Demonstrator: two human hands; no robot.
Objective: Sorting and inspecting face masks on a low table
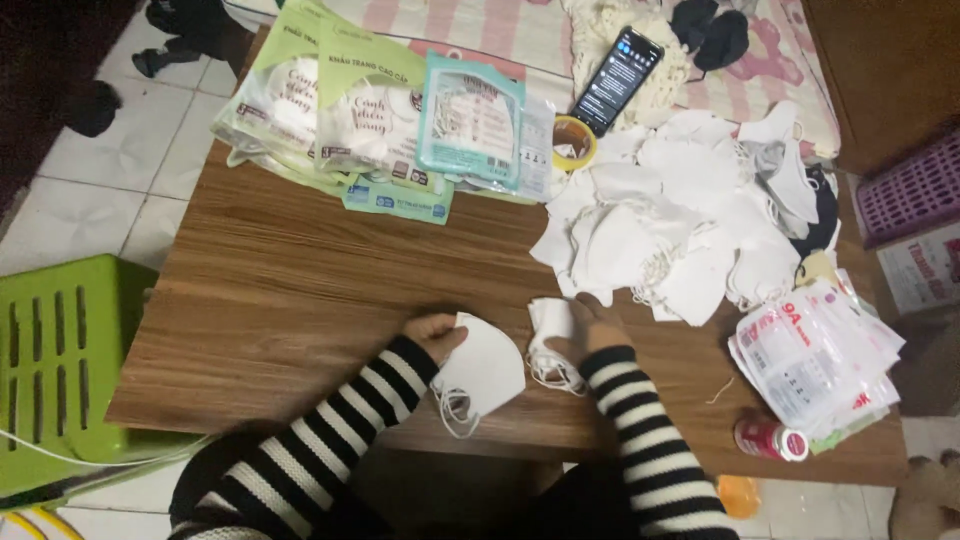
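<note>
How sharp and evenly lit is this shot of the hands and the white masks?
Head view: soft throughout, the left hand and right hand slightly blurred; the mask pile looks bright and washed out; the corners fall dim; the phone screen glows.

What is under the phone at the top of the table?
The phone lies on a cream knitted cloth, bunched beside a roll of tape. Past it shows a pink striped cover. What sits directly beneath the phone is hidden.
</note>
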